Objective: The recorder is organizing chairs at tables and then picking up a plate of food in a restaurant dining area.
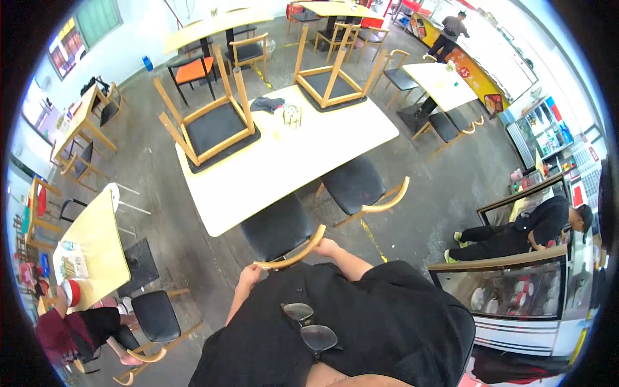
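Note:
A wooden chair with a black padded seat [277, 226] stands at the near long side of a pale table [290, 159], its seat partly under the tabletop. My left hand [250, 275] grips the left end of its curved wooden backrest [300, 253], and my right hand [326, 247] grips the right end. Just to the right is a similar chair [354, 185], upright, at the same side. Two stools with wooden legs, one at the left [216, 129] and one farther back [332, 88], rest upside down on the tabletop. A dark cloth [267, 104] and a holder [292, 116] lie between them.
At the lower left a person in dark red [63, 334] sits by another table [99, 242], with a chair [155, 316] beside them. A person in black [537, 227] bends behind a glass display case [503, 290] at the right. Another table with chairs [440, 84] stands back right.

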Motion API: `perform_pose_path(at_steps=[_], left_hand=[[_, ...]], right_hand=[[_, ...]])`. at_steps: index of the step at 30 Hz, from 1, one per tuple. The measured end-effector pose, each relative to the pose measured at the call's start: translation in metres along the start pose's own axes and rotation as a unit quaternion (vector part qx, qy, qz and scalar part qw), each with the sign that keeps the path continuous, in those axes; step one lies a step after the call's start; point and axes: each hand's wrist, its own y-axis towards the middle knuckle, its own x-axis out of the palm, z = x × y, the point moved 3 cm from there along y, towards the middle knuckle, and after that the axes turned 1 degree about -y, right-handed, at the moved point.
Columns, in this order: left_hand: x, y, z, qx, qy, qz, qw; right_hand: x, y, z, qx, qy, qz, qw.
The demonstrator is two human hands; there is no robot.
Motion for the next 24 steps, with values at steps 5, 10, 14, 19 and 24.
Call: perform_pose_path(at_steps=[5, 10, 14, 19, 24], left_hand=[[0.003, -0.040, 0.021, 0.003, -0.096, 0.010, 0.995], [0.008, -0.076, -0.014, 0.004, -0.028, 0.079, 0.996], [0.007, -0.127, -0.028, -0.049, -0.064, 0.086, 0.993], [0.004, -0.163, -0.035, -0.112, -0.106, 0.075, 0.985], [-0.001, -0.165, -0.067, -0.110, -0.075, 0.060, 0.989]], right_hand=[[0.049, -0.028, 0.106, 0.055, 0.036, -0.010, 0.998], [0.101, -0.071, 0.170, 0.125, 0.048, -0.049, 0.990], [0.146, -0.099, 0.194, 0.178, 0.024, -0.147, 0.973], [0.208, -0.065, 0.228, -0.087, -0.030, -0.173, 0.981], [0.168, -0.084, 0.129, 0.089, 0.010, -0.066, 0.994]])
